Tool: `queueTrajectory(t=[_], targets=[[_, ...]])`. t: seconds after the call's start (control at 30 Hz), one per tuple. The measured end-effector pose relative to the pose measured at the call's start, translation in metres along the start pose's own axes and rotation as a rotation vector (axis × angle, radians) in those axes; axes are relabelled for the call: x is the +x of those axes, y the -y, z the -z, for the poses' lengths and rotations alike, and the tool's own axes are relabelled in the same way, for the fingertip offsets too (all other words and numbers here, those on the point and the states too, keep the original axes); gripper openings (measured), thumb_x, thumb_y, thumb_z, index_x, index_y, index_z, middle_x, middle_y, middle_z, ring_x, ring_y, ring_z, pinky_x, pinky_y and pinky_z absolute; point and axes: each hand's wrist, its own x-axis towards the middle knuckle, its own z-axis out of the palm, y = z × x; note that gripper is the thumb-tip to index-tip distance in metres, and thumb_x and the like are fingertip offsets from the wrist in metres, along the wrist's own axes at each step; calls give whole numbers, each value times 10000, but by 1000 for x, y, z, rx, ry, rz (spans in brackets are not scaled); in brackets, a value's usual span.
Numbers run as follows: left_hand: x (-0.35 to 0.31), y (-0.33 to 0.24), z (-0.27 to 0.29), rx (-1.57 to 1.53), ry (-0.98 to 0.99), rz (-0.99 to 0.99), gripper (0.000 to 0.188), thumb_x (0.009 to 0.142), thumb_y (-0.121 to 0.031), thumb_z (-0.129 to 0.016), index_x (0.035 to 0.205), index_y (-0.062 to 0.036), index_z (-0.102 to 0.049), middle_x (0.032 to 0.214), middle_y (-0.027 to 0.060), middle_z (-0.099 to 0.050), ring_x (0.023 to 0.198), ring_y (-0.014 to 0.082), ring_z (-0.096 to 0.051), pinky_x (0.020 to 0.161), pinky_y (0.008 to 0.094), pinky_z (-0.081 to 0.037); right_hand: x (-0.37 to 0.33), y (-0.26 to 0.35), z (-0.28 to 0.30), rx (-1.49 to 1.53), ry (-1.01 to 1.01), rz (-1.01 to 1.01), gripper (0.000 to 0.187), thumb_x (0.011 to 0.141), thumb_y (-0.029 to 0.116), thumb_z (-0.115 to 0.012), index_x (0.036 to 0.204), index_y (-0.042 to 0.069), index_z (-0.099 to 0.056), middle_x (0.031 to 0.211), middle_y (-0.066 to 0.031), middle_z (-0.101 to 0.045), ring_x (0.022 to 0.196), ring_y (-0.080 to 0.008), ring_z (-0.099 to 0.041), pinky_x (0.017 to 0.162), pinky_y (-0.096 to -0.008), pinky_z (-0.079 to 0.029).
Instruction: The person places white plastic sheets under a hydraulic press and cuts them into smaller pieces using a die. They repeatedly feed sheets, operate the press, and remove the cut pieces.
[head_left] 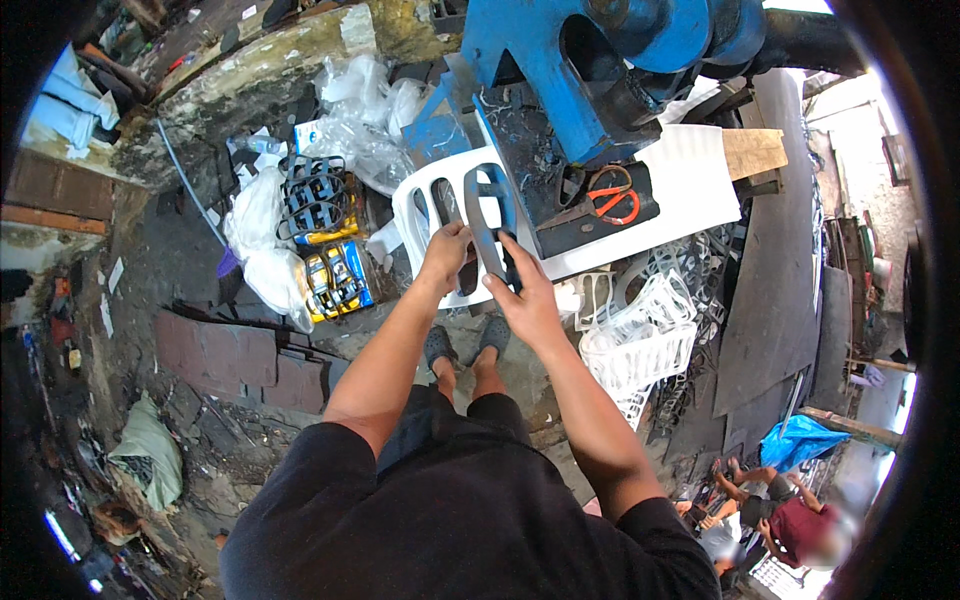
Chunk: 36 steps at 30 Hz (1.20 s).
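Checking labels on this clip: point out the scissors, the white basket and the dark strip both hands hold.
scissors [612, 200], head view, on the orange handles.
white basket [645, 345], head view, on its side wall.
dark strip [487, 235], head view, mid-length between the hands.

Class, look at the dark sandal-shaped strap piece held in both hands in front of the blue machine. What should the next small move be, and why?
Probably lift the dark strap piece a little toward the blue machine. Both the left hand and the right hand grip it over the white plastic chair, just short of the machine's bed, where orange-handled scissors lie. It seems held ready, not yet placed.
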Motion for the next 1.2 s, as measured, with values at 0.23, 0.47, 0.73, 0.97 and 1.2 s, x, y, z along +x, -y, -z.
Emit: queueTrajectory(t=[0.23, 0.47, 0.73, 0.97, 1.2], targets=[[-9, -7, 1, -66, -16, 4, 159, 997, -160, -549, 1043, -21, -609, 820, -2, -592, 731, 116, -584, 710, 310, -528, 34, -41, -44, -516, -118, 179, 572, 895, 220, -628, 1426, 106, -450, 1353, -255, -479, 1202, -422, -487, 1015, -475, -430], [-9, -6, 3, -211, -45, 43, 131, 950, -126, -635, 1028, -21, -630, 799, -6, -593, 691, 119, -581, 662, 286, -526, 32, -44, -45, -547, -157, 196, 560, 867, 203, -657, 1379, 54, -486, 1319, -258, -502, 1181, -414, -504, 1023, -470, -426], [-7, -5, -6, -121, -124, 47, 152, 948, -164, -640, 1019, -31, -650, 765, -25, -595, 657, 100, -563, 609, 268, -488, -45, -69, -29, 86, -657, -490, 494, 931, 375, -639, 1174, -41, -527, 1234, -175, -536, 1052, -287, -548, 940, -449, -466], [7, -7, -13, -76, -61, -24, 260, 953, -112, -624, 1161, 40, -590, 923, 49, -671, 805, 138, -652, 695, 304, -555, 35, -142, 46, 873, -682, -788, 286, 948, 268, -622, 1100, 27, -601, 979, -51, -664, 848, -159, -596, 691, -310, -446], [42, 3, -47, 102, -87, -49, 212, 960, -161, -595, 1106, -13, -639, 863, 39, -653, 774, 142, -629, 664, 284, -504, 60, -186, 66, 659, -774, -761, 377, 946, 289, -628, 1051, -71, -588, 954, -141, -642, 841, -238, -572, 754, -372, -462]])
